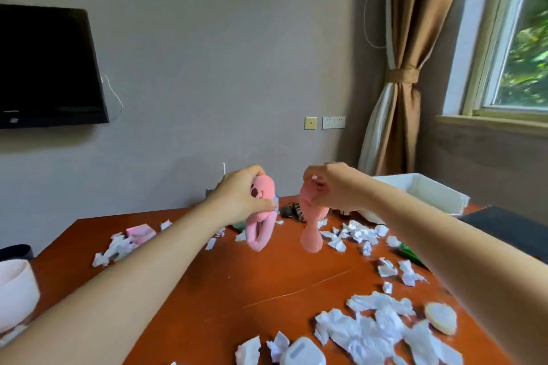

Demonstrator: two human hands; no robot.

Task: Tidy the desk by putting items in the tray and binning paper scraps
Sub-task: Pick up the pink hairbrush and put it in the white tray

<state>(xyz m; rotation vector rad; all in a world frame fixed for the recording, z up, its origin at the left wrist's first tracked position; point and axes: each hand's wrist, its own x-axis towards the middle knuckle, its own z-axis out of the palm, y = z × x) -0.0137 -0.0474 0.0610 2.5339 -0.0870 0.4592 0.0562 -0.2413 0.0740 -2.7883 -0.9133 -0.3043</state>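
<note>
Fingers of the right hand point(332, 187) pinch the top of a salmon-pink soft toy point(311, 225); the left hand point(243, 195) grips a pink plush point(261, 216). Both toys hang long axis vertical above the desk point(207, 290), left of the white tray point(430, 195). The right hand is nearer the tray, likely first to drop in.

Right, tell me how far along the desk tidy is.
Early. Nothing visibly done: the white tray looks empty. In hand: left hand and right hand each hold a pink plush toy, lifted above the desk. Left: paper scraps across the desk.
</note>
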